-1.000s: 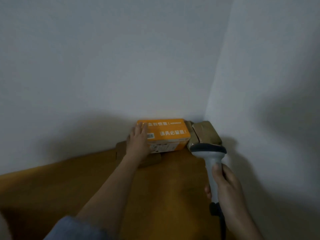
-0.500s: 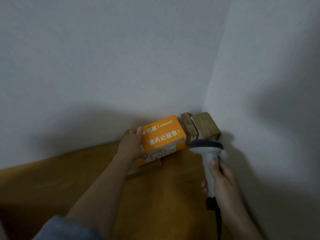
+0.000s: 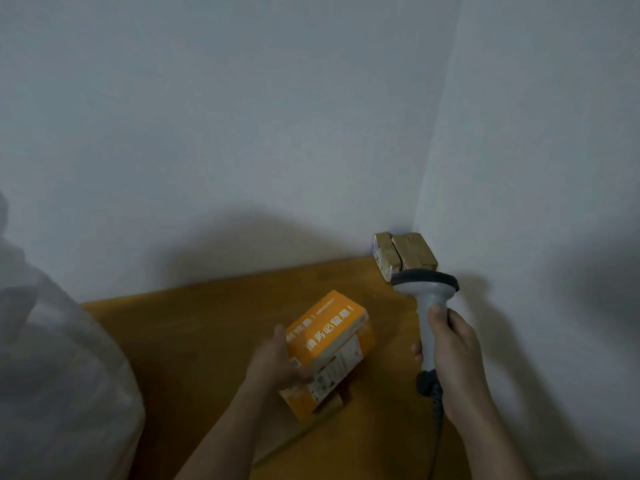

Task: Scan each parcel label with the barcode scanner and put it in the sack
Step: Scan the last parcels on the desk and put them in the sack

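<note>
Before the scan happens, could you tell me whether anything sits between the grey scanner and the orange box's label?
Nothing visible does: the grey handheld barcode scanner in the right hand is beside the orange cardboard parcel held by the left hand, bare wooden table between.

head view, looking down, close over table [image 3: 214, 327] corner

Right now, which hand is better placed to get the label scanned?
Right. The right hand grips the barcode scanner beside the orange parcel, whose white label faces it; the left hand holds the parcel.
</note>
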The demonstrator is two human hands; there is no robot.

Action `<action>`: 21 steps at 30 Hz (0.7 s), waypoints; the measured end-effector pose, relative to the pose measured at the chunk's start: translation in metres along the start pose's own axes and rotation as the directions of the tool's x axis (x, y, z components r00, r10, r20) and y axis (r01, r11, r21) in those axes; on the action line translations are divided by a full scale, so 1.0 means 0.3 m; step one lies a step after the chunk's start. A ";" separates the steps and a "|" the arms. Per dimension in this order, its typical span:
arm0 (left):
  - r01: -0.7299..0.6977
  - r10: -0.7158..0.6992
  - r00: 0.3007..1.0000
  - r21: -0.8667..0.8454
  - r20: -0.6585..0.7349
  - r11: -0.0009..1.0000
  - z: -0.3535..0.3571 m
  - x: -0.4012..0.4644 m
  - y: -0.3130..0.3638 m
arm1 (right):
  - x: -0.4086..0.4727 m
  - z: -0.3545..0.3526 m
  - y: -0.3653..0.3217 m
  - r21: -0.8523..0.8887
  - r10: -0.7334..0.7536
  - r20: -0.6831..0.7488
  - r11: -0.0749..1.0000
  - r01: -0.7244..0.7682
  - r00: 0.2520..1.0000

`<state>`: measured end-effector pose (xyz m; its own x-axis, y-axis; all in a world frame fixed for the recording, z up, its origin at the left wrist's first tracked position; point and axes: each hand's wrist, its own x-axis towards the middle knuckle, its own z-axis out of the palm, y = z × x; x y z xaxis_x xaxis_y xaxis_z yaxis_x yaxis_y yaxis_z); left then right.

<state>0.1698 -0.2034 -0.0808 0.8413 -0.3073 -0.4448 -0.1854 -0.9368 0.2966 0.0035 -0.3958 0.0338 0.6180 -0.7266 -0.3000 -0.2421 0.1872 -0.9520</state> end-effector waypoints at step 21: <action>0.178 0.210 0.964 -0.983 0.164 -0.051 -0.106 -0.541 0.085 | -0.334 0.048 0.042 0.126 0.108 0.109 0.985 -0.121 0.988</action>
<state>0.0447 -0.1721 0.0259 0.6885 -0.5205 -0.5050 0.6586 0.1571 0.7359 -0.0508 -0.3111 0.0511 0.6665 -0.6256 -0.4056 -0.2192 0.3555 -0.9086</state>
